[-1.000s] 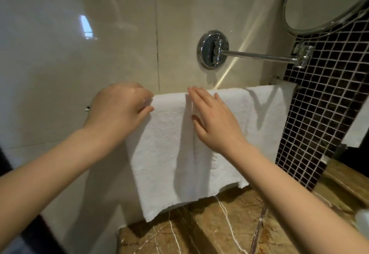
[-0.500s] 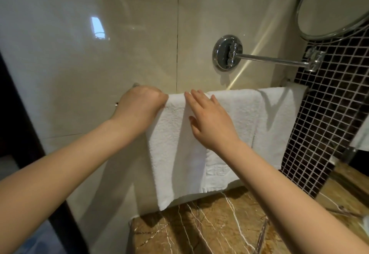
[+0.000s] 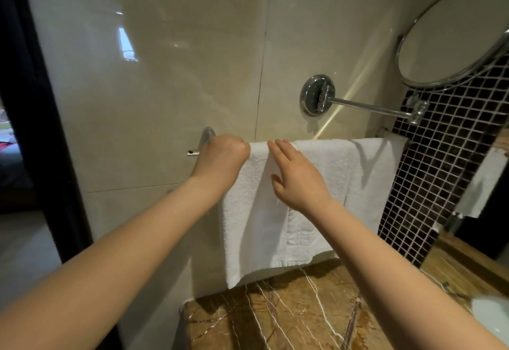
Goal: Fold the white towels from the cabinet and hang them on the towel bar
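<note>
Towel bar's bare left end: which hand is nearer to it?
Left. The left hand grips the white towel right beside the bar end; the right hand lies flat on that towel, farther right.

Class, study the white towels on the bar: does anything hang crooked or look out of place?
Yes. The leftmost white terry towel overlaps the neighbouring white towel and hangs lower, its hem slanting. The left hand grips its top corner.

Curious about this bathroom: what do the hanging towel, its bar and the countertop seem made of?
Towel: white terry cloth, by its nubby pile. Towel bar: probably chromed metal, shiny and reflective at its bare end. Countertop: apparently polished brown marble, glossy with white veins.
</note>
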A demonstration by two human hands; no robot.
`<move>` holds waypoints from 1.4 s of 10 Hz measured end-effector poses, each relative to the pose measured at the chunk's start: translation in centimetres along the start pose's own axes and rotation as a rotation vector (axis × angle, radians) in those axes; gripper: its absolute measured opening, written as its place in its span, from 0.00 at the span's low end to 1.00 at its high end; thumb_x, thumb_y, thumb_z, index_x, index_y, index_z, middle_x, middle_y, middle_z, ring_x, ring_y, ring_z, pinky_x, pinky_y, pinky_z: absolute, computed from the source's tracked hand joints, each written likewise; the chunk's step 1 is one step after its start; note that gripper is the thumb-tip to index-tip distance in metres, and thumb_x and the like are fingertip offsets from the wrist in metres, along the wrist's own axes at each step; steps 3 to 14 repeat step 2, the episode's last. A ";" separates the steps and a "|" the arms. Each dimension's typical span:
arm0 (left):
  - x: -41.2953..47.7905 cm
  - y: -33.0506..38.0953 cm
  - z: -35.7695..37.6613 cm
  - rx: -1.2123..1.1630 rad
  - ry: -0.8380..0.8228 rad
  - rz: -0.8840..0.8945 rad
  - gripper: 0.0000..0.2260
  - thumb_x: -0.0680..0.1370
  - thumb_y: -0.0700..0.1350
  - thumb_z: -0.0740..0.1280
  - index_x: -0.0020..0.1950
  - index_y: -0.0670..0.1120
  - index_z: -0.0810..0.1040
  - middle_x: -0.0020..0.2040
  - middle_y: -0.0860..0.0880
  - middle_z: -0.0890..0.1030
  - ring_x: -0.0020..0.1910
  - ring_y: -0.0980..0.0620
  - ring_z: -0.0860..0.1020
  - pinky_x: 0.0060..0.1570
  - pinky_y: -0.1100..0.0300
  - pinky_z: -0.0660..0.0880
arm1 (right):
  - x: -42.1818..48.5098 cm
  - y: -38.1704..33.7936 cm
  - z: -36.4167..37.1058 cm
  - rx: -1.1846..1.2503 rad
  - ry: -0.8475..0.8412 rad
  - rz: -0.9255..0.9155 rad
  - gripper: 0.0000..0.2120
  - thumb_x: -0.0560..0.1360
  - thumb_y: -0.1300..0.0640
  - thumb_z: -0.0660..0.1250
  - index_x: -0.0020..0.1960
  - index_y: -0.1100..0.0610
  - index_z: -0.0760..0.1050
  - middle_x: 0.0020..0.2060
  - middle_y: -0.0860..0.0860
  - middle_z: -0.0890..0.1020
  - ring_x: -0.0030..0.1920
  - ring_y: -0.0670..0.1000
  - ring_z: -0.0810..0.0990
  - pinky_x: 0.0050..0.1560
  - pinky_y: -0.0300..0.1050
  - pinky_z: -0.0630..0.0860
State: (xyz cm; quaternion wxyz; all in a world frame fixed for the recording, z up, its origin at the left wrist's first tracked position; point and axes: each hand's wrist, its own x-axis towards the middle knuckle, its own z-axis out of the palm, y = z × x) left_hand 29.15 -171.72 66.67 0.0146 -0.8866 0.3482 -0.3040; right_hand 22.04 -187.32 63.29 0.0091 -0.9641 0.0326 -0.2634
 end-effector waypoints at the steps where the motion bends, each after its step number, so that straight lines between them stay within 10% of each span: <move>1: -0.2 -0.3 -0.9 -0.062 -0.042 0.043 0.05 0.78 0.41 0.62 0.51 0.45 0.77 0.51 0.46 0.78 0.54 0.43 0.75 0.59 0.46 0.68 | 0.0 -0.8 -1.1 -0.012 -0.094 0.040 0.37 0.75 0.53 0.64 0.78 0.55 0.50 0.77 0.53 0.54 0.77 0.52 0.51 0.73 0.48 0.57; 14: -0.5 -1.5 -2.6 -0.078 -0.011 0.042 0.13 0.78 0.52 0.61 0.56 0.46 0.76 0.54 0.45 0.78 0.56 0.42 0.75 0.52 0.51 0.70 | 0.2 -1.9 -3.1 -0.122 -0.108 0.056 0.35 0.77 0.47 0.62 0.78 0.53 0.49 0.77 0.54 0.55 0.77 0.54 0.53 0.74 0.55 0.55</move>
